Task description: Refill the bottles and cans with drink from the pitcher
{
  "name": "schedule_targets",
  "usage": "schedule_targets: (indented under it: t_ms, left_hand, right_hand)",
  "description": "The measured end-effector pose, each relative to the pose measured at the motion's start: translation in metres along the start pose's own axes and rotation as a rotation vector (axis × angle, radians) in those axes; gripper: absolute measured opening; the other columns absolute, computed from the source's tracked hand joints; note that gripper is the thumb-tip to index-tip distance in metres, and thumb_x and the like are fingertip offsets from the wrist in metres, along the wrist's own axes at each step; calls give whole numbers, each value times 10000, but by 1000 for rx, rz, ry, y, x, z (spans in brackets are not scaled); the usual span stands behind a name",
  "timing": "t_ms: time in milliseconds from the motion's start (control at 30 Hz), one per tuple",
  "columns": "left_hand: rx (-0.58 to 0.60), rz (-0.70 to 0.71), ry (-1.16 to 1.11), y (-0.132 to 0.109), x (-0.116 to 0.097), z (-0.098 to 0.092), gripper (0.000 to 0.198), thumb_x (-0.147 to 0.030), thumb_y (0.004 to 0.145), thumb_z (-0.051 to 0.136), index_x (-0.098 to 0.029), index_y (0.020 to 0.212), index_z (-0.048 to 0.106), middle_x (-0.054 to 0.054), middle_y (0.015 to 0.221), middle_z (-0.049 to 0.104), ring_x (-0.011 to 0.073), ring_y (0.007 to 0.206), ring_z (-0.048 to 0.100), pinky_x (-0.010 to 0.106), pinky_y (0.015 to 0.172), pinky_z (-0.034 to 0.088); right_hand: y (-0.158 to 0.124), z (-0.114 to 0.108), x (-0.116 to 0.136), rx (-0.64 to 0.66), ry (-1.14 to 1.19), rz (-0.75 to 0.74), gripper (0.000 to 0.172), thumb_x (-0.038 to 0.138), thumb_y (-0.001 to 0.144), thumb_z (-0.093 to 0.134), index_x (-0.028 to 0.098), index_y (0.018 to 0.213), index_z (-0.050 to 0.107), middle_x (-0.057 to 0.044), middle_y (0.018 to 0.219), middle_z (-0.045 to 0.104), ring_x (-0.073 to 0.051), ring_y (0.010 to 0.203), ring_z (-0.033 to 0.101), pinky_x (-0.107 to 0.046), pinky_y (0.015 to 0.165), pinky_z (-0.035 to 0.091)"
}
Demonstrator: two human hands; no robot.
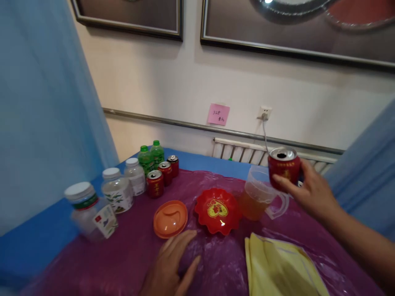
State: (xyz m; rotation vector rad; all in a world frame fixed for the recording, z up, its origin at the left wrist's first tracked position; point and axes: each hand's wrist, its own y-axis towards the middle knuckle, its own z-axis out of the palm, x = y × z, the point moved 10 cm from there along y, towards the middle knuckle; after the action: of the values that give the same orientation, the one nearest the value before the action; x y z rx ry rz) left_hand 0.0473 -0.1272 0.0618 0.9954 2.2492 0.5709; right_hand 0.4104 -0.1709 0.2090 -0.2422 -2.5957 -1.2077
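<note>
In my right hand (311,191) is a red drink can (284,170), upright and with its top opened, raised above the table's right side. Just behind and below it stands a clear plastic jug (256,197) with amber liquid in it. My left hand (173,263) hangs low in the middle with fingers apart and nothing in it. Beyond its fingertips sits an orange dish (170,220). A red scalloped plate (217,210) with a yellow pattern lies between that dish and the jug.
Red cans (155,185), green-capped bottles (145,158) and white-lidded clear jars (117,191) line the left side. A folded yellow cloth (280,267) lies at the front right. Purple plastic sheeting (132,255) covers the blue table. Blue curtains (46,102) hang at both sides.
</note>
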Motion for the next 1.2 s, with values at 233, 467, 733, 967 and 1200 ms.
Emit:
schedule_targets:
  t_ms: [233,467,733,967,1200]
  left_hand:
    - [72,-129,-242,34,-27,-20,846,-578,804,759,-275,1510,407,142,1424,622,308,1251,653,444,1004,590]
    - [175,-185,-112,51,8,-34,598,-376,791,763,-246,1340,564,84,1296,697,285,1166,681,438,990,572]
    - [132,-492,382,98,133,-81,517,-405,858,659,-158,1299,553,157,1261,671,351,1145,663,447,939,538]
    - [294,-510,476,94,155,-61,383,-351,912,580,-116,1214,564,168,1195,683,304,1080,682,354,882,522]
    - [83,-245,653,110,135,-71,693,-623,965,326,-52,1271,571,129,1280,636,348,1185,633,519,1008,489]
  right_hand:
    - [-138,116,122,511,728,121,709,455,759,810,325,1399,535,-106,1331,664,-376,1198,631,-552,981,527]
    - [-185,170,151,600,892,202,872,457,741,813,333,1509,418,-120,1512,523,-385,1379,496,-621,1127,400]
    - [-242,175,101,673,859,340,545,382,879,652,298,1406,543,-107,1460,565,-275,1231,640,-444,1066,520]
    - [-245,137,58,533,757,285,460,315,851,701,274,1304,635,-119,1302,675,-236,976,733,-356,904,605]
    - [-207,75,-14,225,631,351,309,355,904,659,254,1193,700,-102,1126,735,-223,929,722,-330,850,598]
